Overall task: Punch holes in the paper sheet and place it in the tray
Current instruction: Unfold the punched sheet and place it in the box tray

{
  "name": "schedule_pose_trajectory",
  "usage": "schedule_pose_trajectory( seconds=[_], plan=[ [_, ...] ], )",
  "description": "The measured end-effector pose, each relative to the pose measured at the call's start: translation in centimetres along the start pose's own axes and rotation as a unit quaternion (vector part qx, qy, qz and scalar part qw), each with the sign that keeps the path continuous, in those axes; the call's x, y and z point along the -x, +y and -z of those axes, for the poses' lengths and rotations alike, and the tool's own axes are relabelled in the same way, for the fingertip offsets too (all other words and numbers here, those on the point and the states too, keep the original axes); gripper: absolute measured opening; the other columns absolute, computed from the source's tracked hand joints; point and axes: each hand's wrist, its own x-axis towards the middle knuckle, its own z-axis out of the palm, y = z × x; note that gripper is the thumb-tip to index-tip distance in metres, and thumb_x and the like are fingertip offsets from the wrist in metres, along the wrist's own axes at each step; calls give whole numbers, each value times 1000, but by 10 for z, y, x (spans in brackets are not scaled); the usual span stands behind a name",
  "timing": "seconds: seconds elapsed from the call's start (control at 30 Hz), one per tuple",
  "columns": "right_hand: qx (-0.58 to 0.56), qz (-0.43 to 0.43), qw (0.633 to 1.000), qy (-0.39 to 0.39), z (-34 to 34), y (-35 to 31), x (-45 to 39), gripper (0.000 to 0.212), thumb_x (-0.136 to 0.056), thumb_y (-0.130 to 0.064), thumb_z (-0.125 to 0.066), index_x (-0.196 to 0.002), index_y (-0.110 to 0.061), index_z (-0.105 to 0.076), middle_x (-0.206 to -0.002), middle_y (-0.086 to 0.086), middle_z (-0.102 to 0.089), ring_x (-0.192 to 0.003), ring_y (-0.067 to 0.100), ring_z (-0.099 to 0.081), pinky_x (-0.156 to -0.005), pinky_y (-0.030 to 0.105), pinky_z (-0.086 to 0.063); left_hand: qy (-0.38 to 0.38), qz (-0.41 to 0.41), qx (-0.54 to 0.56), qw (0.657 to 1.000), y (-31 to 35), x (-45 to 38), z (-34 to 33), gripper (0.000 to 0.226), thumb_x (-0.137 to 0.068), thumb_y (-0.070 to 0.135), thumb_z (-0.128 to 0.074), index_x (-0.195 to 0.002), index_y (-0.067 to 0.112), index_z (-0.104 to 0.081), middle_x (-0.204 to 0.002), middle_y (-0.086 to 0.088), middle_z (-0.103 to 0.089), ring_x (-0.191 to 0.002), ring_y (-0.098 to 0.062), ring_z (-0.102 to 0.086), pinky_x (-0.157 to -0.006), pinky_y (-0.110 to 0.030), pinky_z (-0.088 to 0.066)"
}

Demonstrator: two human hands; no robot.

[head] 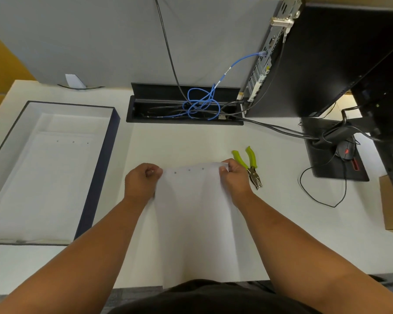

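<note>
Paper [192, 214] hangs between our two hands over the near edge of the white table [213, 141]; its lower end drops past the edge toward our lap. We pinch its far corners: our left hand [143, 179] closes thumb and fingers on the left corner, and our right hand [233, 175] does the same on the right corner. Three small holes run in a row just under the far edge of the sheet, between our hands.

Just beside our right hand lies the punch [250, 165], flat on the table, its green handles pointing away from us and its metal head toward us. We cannot tell whether our knuckles touch it.

Well to the left sits the tray [100, 168], a shallow dark-walled box with a white inside. Sheets [52, 177] already lie in it, the top one showing three holes near its far edge.

Farther back, blue and black cables [201, 103] coil in a slot in the table. At the right stands a monitor [340, 55], and a mouse [346, 150] rests on its base.
</note>
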Motion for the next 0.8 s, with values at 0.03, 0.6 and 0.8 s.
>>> schedule_pose_trajectory(
  seconds=[0.03,0.6,0.8],
  plan=[
    [-14,-4,1000,4,0,-1,1,14,-89,-10,-52,-81,-15,-61,-76,6,-60,-70,16,-55,-69,29,-48,-4,18,54,998,2,5,-2,10,-89,24,-66,-98,18,-66,-93,2,-67,-85,-15,-63,-74,-22,-49],
    [-71,63,995,-37,10,-9,17,34,-98,-12,-46,-121,-33,-61,-95,-17,-53,-78,-9,-50,-73,13,-39,-79,29,140,987,4,32,-7,16,-98,23,-53,-114,24,-55,-102,10,-63,-91,-7,-62,-66,-18,-47],
    [-90,34,995,22,6,-14,7,33,-95,-5,-48,-81,-26,-69,-87,0,-67,-83,14,-61,-80,23,-49,-69,32,148,986,1,31,-11,13,-97,20,-55,-108,26,-57,-103,6,-65,-93,-12,-63,-73,-25,-50]
  ],
)
